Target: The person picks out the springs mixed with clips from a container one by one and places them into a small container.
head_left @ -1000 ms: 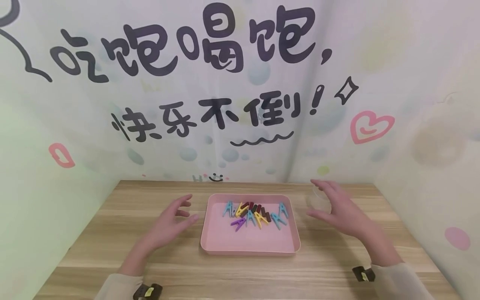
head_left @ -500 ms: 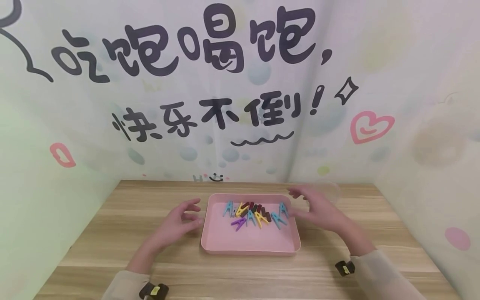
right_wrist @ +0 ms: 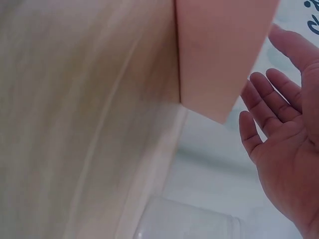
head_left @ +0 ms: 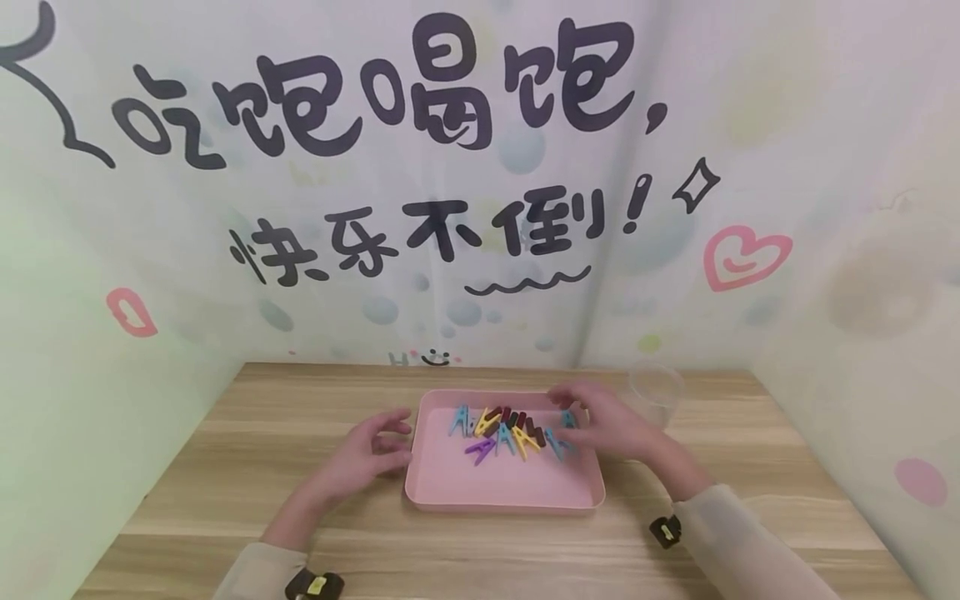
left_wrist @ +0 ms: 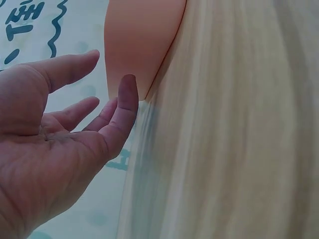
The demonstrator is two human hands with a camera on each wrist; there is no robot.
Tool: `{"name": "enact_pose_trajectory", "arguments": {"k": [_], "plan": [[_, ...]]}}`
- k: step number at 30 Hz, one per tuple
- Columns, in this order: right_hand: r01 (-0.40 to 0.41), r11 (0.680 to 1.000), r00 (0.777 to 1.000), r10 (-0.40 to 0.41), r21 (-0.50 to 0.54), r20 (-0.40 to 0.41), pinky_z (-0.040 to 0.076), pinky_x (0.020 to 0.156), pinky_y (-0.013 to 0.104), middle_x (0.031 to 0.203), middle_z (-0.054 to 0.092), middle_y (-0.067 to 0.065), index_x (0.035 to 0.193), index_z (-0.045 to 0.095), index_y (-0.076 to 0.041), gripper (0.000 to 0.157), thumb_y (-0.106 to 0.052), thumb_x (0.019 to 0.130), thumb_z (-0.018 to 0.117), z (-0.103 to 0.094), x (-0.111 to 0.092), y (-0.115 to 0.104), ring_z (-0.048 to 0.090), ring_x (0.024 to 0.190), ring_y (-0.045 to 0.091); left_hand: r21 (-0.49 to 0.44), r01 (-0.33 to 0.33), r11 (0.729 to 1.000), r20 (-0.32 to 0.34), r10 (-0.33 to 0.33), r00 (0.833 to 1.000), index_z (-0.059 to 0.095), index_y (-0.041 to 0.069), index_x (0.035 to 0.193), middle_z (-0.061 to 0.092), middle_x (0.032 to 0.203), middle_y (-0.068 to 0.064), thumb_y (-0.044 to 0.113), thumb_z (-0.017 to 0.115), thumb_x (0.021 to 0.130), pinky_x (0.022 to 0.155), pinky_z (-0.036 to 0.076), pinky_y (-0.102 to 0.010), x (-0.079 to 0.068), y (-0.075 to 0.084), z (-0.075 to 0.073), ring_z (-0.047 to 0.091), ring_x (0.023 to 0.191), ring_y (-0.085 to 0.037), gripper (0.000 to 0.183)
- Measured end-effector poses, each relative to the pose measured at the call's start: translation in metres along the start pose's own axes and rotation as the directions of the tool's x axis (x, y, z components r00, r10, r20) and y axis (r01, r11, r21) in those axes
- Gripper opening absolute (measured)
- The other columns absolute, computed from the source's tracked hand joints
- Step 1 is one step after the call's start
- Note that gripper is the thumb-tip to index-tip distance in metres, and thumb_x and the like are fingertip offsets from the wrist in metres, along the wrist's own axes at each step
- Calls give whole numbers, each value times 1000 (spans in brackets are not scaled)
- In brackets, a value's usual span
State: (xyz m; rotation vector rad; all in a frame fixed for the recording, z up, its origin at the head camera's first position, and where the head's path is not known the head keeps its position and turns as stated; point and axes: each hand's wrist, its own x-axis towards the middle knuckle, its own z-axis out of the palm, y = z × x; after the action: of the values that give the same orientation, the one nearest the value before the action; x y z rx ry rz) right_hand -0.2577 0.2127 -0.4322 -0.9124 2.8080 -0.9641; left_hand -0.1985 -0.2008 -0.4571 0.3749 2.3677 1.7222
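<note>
A shallow pink tray [head_left: 502, 492] lies on the wooden table. In its far half are several clothespins: a purple clothespin [head_left: 481, 451], a yellow clothespin [head_left: 525, 442], light blue ones such as this clothespin [head_left: 461, 420]. Small dark red and green oblong pieces [head_left: 513, 419] lie among them. My left hand [head_left: 363, 457] is beside the tray's left rim, fingers loosely bent, holding nothing; the left wrist view shows its fingertips near the tray wall [left_wrist: 142, 45]. Over the tray's right side hovers my right hand [head_left: 606, 423], fingers relaxed, partly hiding the blue clothespins there. Nothing is in its grasp.
A clear plastic cup [head_left: 657, 387] stands behind the right hand, to the right of the tray; its side [right_wrist: 187, 221] also appears in the right wrist view. A printed curtain [head_left: 450, 325] closes off the table's far edge.
My right hand has moved left from beside the clear cup to over the tray's right side. My left hand has come slightly right, closer to the tray's left rim. The tray's contents look unmoved.
</note>
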Motion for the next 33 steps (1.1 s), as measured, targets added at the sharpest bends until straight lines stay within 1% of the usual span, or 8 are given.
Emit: {"name": "enact_pose_trajectory", "arguments": {"k": [2, 4, 8, 12, 15, 20, 25, 33], "plan": [[-3, 1000, 1000, 3, 12, 8, 54, 105, 52, 129, 69, 3, 137, 65, -8, 53, -23, 90, 86, 3, 2, 1, 64, 117, 22, -21, -1, 1000, 12, 1, 1000, 39, -13, 155, 54, 141, -31, 0, 73, 97, 94, 62, -38, 1, -2, 1, 62, 124, -45, 68], [11, 1000, 1000, -11, 22, 15, 54, 104, 52, 128, 70, 4, 136, 66, -7, 53, -22, 89, 86, 6, 4, 2, 65, 115, 22, -40, 2, 999, 22, -1, 1000, 39, -13, 155, 53, 142, -32, -1, 72, 97, 94, 62, -37, 1, -2, 1, 62, 124, -45, 68], [39, 999, 999, -40, 26, 23, 57, 98, 49, 125, 71, 6, 133, 67, -6, 52, -20, 88, 88, 11, 8, 4, 66, 110, 23, -62, 4, 998, 41, -2, 999, 38, -13, 155, 52, 144, -34, -2, 71, 98, 94, 62, -37, 0, -3, 1, 61, 125, -46, 68], [45, 998, 998, -47, 32, 49, 59, 91, 46, 122, 71, 9, 132, 68, -6, 52, -20, 87, 89, 16, 12, 4, 65, 106, 24, -77, 3, 997, 69, 2, 998, 37, -14, 156, 51, 145, -35, -1, 70, 99, 94, 62, -38, 0, -3, 1, 61, 126, -47, 67], [45, 999, 996, -47, 29, 69, 60, 88, 44, 121, 71, 7, 133, 68, -6, 53, -20, 87, 90, 18, 14, 4, 65, 104, 23, -89, 3, 996, 84, 4, 996, 36, -13, 156, 50, 146, -35, -2, 69, 99, 94, 62, -37, 1, -4, 2, 61, 126, -47, 67], [42, 999, 994, -44, 23, 97, 60, 87, 42, 117, 70, 3, 130, 68, -7, 50, -20, 87, 89, 22, 15, 4, 65, 103, 22, -98, -6, 995, 88, 14, 996, 36, -13, 156, 50, 146, -35, -3, 69, 99, 93, 62, -35, 2, -6, 3, 62, 125, -46, 66], [51, 999, 993, -51, 1, 108, 60, 88, 42, 114, 70, 1, 127, 69, -8, 45, -17, 87, 88, 25, 18, 4, 65, 102, 19, -104, -10, 995, 86, 19, 996, 37, -13, 156, 50, 146, -35, -3, 68, 99, 94, 62, -35, 1, -6, 3, 61, 126, -46, 66], [59, 998, 989, -57, -6, 136, 60, 88, 41, 110, 70, 0, 124, 70, -7, 43, -10, 85, 88, 27, 21, 2, 65, 99, 18, -113, -19, 993, 84, 29, 996, 37, -14, 156, 50, 146, -36, -4, 68, 99, 94, 62, -34, 1, -7, 4, 62, 124, -46, 65]]}}
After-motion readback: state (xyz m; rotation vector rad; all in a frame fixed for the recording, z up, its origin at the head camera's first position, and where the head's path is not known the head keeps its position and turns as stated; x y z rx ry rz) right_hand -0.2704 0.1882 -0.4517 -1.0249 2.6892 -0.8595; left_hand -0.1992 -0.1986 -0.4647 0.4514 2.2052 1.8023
